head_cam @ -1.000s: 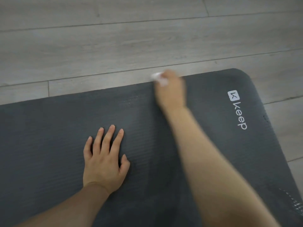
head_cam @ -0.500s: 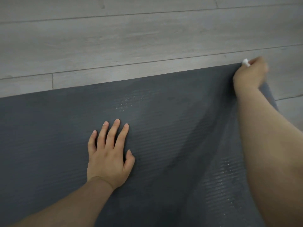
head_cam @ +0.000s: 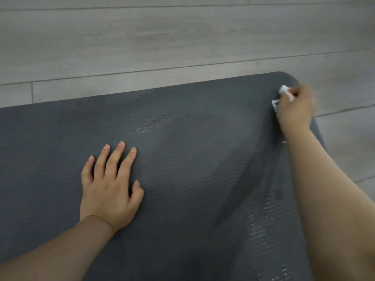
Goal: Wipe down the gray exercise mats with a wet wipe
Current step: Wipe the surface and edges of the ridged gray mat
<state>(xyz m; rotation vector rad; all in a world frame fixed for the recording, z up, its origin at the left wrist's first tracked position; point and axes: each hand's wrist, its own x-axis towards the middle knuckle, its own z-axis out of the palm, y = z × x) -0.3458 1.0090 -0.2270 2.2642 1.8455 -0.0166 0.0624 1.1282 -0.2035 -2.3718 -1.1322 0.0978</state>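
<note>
Presently: dark gray ribbed foam exercise mat (head_cam: 192,179) on pale wood-plank floor (head_cam: 162,37). Left hand (head_cam: 109,187) flat, fingers straight, pressing mid-mat. Right hand (head_cam: 295,110) grips crumpled white wet wipe (head_cam: 285,92) at far right corner — wiping step; next, likely sweep unwiped areas.

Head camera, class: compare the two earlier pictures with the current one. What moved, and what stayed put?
The right hand, gripping the wet wipe, swept rightward along the far edge of the gray mat to its far right corner, then drew slightly back over the logo. The left hand stayed flat on the mat, fingers spread. Nothing was let go.
</note>
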